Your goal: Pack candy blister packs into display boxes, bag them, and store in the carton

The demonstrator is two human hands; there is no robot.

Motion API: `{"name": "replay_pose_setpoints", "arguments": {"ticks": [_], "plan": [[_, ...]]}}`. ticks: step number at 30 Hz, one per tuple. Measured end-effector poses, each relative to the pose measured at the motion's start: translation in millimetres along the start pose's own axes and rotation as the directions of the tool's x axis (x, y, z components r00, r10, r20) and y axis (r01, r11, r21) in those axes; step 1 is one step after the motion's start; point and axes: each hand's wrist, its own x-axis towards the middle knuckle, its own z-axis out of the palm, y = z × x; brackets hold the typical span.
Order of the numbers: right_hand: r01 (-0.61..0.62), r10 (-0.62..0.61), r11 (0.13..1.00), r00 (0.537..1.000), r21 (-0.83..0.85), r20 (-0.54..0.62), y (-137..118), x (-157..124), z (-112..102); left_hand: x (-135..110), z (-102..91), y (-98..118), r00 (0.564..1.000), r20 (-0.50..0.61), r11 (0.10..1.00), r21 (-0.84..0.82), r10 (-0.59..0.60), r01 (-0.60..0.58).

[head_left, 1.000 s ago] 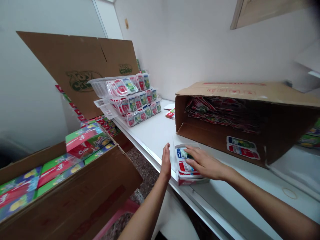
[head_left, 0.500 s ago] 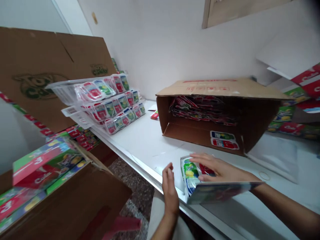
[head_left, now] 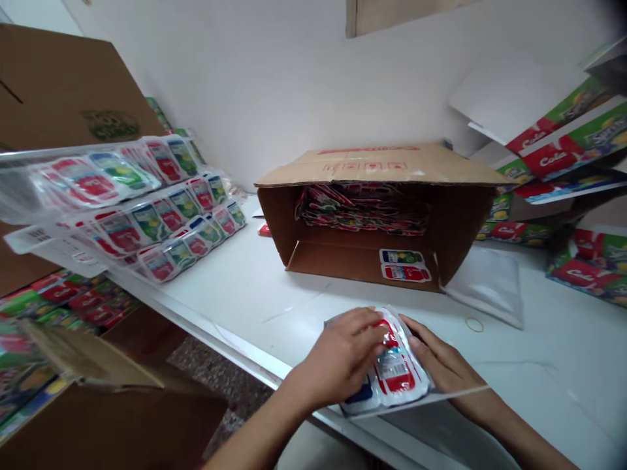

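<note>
On the table's near edge sits a small open display box (head_left: 377,411), its flap reaching toward the right. Flat bottle-shaped packets (head_left: 399,378) fill it; the top one is red and white, with a dark blue packet end partly showing. My left hand (head_left: 337,356) lies over the packets with fingers bent and pressed onto them; its thumb is hidden. At the right side, my right hand (head_left: 443,362) is closed around the box and packets, its thumb along the packet edge. The flap covers part of this hand.
Behind stands a brown carton (head_left: 377,163) on its side, heaped with packets, two lying near its opening. Strips of packets (head_left: 166,222) are stacked at left. Cola-printed boxes (head_left: 563,156), a clear plastic bag (head_left: 490,287) and a rubber band (head_left: 474,324) are at right. An open carton (head_left: 108,424) stands lower left.
My left hand has moved from beside the box onto the packets. My right hand has shifted from on top to the right side. A red packet now shows on top. The view has turned right.
</note>
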Motion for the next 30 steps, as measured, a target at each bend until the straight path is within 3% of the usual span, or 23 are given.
{"name": "replay_pose_setpoints", "arguments": {"ticks": [2,4,9,16,20,22,24,27,30], "plan": [[0.006,-0.006,1.000,1.000,-0.003,-0.017,-1,-2,-1,18,-0.6,-1,0.964,0.251,0.994,0.043,0.086,-0.100],[-0.011,0.012,1.000,0.999,0.027,-0.031,1,-5,-4,26,5.1,-2,0.933,0.354,0.989,0.098,0.068,-0.109],[-0.029,0.035,0.978,0.999,0.205,-0.025,12,-18,-7,25,7.3,5,0.919,0.394,0.977,0.204,-0.020,-0.067],[-0.056,0.079,0.941,0.995,0.334,-0.054,15,-23,8,31,5.8,15,0.899,0.428,0.957,0.287,-0.091,-0.040],[-0.083,0.106,0.938,0.993,0.338,-0.053,11,-22,9,31,4.0,16,0.919,0.388,0.964,0.261,-0.061,-0.046],[-0.069,0.088,0.949,0.995,0.307,-0.049,10,-23,7,35,1.0,18,0.960,0.273,0.972,0.234,-0.057,-0.009],[-0.042,0.062,0.959,0.996,0.282,-0.064,9,-24,6,43,1.1,20,0.986,0.088,0.972,0.200,-0.141,0.121],[-0.027,0.053,0.961,0.995,0.276,-0.085,8,-25,6,63,10.7,17,0.933,-0.096,0.936,0.031,-0.347,0.351],[-0.057,0.093,0.959,0.989,0.278,-0.119,8,-26,7,86,25.9,7,0.883,-0.031,0.880,-0.105,-0.468,0.462]]}}
